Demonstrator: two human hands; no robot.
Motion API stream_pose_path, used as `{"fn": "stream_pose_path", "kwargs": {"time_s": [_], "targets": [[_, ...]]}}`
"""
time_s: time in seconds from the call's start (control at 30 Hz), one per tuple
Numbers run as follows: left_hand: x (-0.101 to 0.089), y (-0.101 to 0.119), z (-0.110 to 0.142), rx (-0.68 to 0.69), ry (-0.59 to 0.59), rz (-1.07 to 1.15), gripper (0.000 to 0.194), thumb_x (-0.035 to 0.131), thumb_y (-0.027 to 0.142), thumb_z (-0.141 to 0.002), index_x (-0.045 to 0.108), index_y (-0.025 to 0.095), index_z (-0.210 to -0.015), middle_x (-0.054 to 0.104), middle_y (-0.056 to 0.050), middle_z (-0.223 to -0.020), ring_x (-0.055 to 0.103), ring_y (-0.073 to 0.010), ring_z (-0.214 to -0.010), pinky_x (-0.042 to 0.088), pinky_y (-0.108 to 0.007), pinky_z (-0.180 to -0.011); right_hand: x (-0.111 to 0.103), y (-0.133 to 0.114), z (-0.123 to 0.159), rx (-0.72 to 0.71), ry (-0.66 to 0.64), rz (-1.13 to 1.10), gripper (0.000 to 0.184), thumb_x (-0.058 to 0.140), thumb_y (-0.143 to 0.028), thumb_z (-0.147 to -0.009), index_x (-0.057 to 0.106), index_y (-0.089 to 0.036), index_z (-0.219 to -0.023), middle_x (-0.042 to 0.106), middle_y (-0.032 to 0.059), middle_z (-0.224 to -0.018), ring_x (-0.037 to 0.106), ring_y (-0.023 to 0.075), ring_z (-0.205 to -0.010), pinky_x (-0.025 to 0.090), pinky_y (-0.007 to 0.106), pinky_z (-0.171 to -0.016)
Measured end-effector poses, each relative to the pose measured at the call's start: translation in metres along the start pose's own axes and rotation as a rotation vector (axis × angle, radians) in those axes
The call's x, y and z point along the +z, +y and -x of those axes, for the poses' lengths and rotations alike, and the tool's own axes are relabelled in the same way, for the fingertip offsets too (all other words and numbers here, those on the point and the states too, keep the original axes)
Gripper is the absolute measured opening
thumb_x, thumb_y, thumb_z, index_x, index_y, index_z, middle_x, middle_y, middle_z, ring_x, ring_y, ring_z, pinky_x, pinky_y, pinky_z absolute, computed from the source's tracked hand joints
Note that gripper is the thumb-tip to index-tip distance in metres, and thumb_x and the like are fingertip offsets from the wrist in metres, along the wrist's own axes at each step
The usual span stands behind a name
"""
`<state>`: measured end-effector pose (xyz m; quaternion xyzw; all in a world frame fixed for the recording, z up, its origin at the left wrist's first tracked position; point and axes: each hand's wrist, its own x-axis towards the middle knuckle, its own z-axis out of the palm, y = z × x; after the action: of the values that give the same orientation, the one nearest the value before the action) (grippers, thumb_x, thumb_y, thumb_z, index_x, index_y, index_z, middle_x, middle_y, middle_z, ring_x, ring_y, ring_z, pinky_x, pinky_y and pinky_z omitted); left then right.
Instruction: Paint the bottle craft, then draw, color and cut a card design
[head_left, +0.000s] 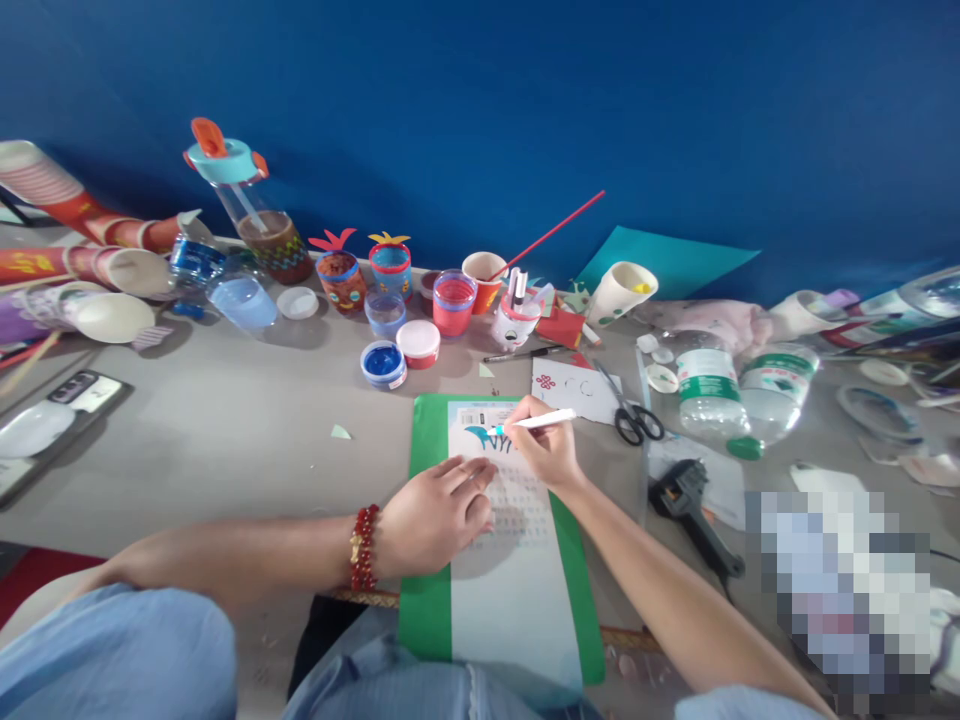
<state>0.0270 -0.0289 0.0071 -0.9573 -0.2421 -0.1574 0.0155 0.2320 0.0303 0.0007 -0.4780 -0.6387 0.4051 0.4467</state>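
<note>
The step in hand looks like colouring: the right hand (546,448) is closed in a writing grip around a white marker (551,418), its tip at a teal shape (475,437) near the top of a white sheet (510,600). Dark, narrow outlines stand just to the right of that shape, apparently unfilled (whether they are drawn on the sheet or on a separate piece is too small to tell).

The left hand (441,512) lies palm down on the sheet, fingers loosely extended and slightly bent, gripping nothing that shows; its underside is hidden. The sheet rests on a green backing (425,610) at the near edge of the table (240,430), directly before the person.

As I judge it, the next move calls for short, controlled strokes inside the outlines, with the left hand keeping the sheet flat and its fingertips clear of the wet-looking colour.
</note>
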Motion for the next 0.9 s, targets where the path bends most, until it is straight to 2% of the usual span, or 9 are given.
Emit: {"fn": "stream_pose_path", "kwargs": {"time_s": [0.13,0.57,0.7,0.9], "targets": [[0.0014,0.0004,0.0007,-0.012,0.006,0.013,0.023,0.054,0.030,-0.096,0.064,0.009,-0.097,0.060,-0.020,-0.132,0.055,-0.0289,-0.125,0.046,-0.044,-0.105,-0.0005,-0.0002,0.0001,0.003,-0.036,0.003,0.016,0.055,-0.015,-0.076,0.052,-0.020,-0.061,0.048,-0.0040,-0.055,0.039,0.0098,-0.049,0.029,0.023,-0.046],[0.0001,0.0004,-0.0004,-0.006,0.007,0.006,0.025,0.051,0.031,-0.098,0.064,0.010,-0.095,0.062,-0.019,-0.130,0.056,-0.0282,-0.125,0.047,-0.043,-0.105,0.0003,-0.0020,-0.0001,0.001,-0.034,-0.013,0.015,0.055,-0.015,-0.077,0.053,-0.020,-0.063,0.051,-0.0034,-0.056,0.041,0.0100,-0.049,0.030,0.024,-0.046],[-0.0001,0.0003,-0.0009,-0.014,0.017,0.006,0.025,0.051,0.030,-0.098,0.065,0.009,-0.094,0.062,-0.019,-0.130,0.056,-0.0287,-0.124,0.047,-0.043,-0.105,-0.0002,-0.0018,0.0003,-0.009,-0.075,-0.016,0.016,0.055,-0.014,-0.076,0.052,-0.020,-0.061,0.051,-0.0031,-0.057,0.041,0.0100,-0.050,0.030,0.024,-0.047],[0.0000,0.0002,-0.0006,-0.008,-0.005,0.006,0.026,0.049,0.031,-0.099,0.064,0.010,-0.095,0.061,-0.019,-0.131,0.055,-0.0281,-0.125,0.047,-0.043,-0.105,0.0003,-0.0002,0.0011,-0.006,-0.060,-0.013,0.016,0.055,-0.013,-0.077,0.053,-0.020,-0.063,0.051,-0.0036,-0.057,0.041,0.0097,-0.050,0.031,0.024,-0.047]]}}
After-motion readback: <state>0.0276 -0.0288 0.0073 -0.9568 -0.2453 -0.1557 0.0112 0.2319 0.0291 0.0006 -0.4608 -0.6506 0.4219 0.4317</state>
